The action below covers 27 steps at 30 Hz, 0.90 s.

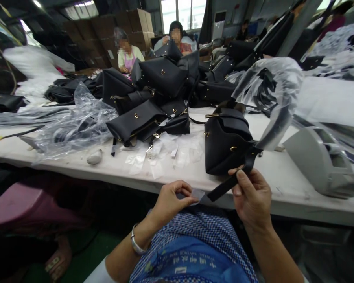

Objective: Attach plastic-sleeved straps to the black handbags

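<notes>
My right hand [250, 192] pinches a black strap [224, 188] whose free end points down and left over the table edge. The strap runs up to a black handbag [224, 153] with gold fittings, standing on the table just beyond that hand. Part of the bag's handle is wrapped in clear plastic [279, 122]. Between thumb and fingers, my left hand [177, 196] holds a small translucent plastic piece [198, 194], close to the strap's end. Several similar clear scraps [156, 157] lie on the table beyond the left hand.
A heap of black handbags [162, 74] fills the table's middle. Crumpled plastic film [76, 125] lies to the left, near a grey lump [94, 157]. At right stands a grey tape dispenser [321, 161]. Two people sit across the table; a pink stool [23, 204] is at lower left.
</notes>
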{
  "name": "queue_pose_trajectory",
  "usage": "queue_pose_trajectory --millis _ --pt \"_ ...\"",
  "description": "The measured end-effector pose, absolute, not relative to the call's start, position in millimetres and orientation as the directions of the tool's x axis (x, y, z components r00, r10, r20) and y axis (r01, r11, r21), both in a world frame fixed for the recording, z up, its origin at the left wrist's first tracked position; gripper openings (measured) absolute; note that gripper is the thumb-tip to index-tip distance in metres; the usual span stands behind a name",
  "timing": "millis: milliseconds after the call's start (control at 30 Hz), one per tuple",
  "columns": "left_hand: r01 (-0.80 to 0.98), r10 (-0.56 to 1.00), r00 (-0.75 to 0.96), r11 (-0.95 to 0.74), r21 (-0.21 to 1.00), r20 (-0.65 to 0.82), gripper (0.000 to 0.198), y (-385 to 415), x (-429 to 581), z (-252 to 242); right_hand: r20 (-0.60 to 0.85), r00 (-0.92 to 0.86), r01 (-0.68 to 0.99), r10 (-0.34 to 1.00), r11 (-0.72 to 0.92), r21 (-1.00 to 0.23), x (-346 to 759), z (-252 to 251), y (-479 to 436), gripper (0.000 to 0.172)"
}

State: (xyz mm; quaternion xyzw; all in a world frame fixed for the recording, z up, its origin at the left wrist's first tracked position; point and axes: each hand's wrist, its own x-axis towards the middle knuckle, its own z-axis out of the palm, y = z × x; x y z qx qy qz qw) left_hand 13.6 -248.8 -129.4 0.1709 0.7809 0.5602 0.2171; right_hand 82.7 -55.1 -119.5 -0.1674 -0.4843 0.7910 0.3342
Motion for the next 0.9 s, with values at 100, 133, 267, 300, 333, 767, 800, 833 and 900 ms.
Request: queue_pose_trajectory --millis 100,133,267,300,333,767,800,833,900 --pt "0.068 0.535 -0.834 0.343 0.937 -0.135 0.022 -248.5 16.9 -128.7 0.097 -0.708 -0.372 0.699 -0.253 -0.893 80.3 -119.5 -56.9 0.015" --pt "0.076 0.544 -0.829 0.343 0.936 -0.132 0.024 -248.2 17.6 -128.7 0.108 -0.710 -0.368 0.696 -0.235 -0.900 79.7 -119.8 -57.4 0.014" --pt "0.072 0.569 -0.812 0.320 0.945 -0.131 0.028 -247.5 19.4 -129.4 0.134 -0.720 -0.366 0.681 -0.209 -0.907 78.4 -121.4 -60.0 0.015" --pt "0.062 0.574 -0.808 0.310 0.949 -0.135 0.028 -247.2 19.7 -129.4 0.137 -0.725 -0.371 0.676 -0.215 -0.904 78.1 -121.8 -60.8 0.015" --pt "0.049 0.578 -0.804 0.300 0.953 -0.140 0.029 -247.0 20.0 -129.2 0.140 -0.730 -0.375 0.669 -0.221 -0.900 77.8 -122.3 -61.5 0.014" --pt "-0.266 0.593 -0.763 0.073 0.961 -0.256 0.034 -228.9 18.0 -121.0 0.161 -0.761 -0.364 0.628 -0.209 -0.908 76.2 -133.3 -60.3 0.011" --pt "-0.261 0.586 -0.773 0.056 0.964 -0.243 0.032 -225.1 17.6 -120.8 0.158 -0.759 -0.363 0.631 -0.209 -0.908 76.2 -133.9 -59.7 0.011" --pt "-0.249 0.577 -0.785 0.044 0.967 -0.228 0.030 -221.0 17.1 -120.1 0.154 -0.758 -0.360 0.634 -0.209 -0.909 76.3 -134.5 -59.0 0.012" --pt "-0.205 0.551 -0.813 0.034 0.978 -0.189 0.025 -211.8 16.0 -117.1 0.143 -0.755 -0.347 0.640 -0.204 -0.916 76.7 -135.2 -56.8 0.012"
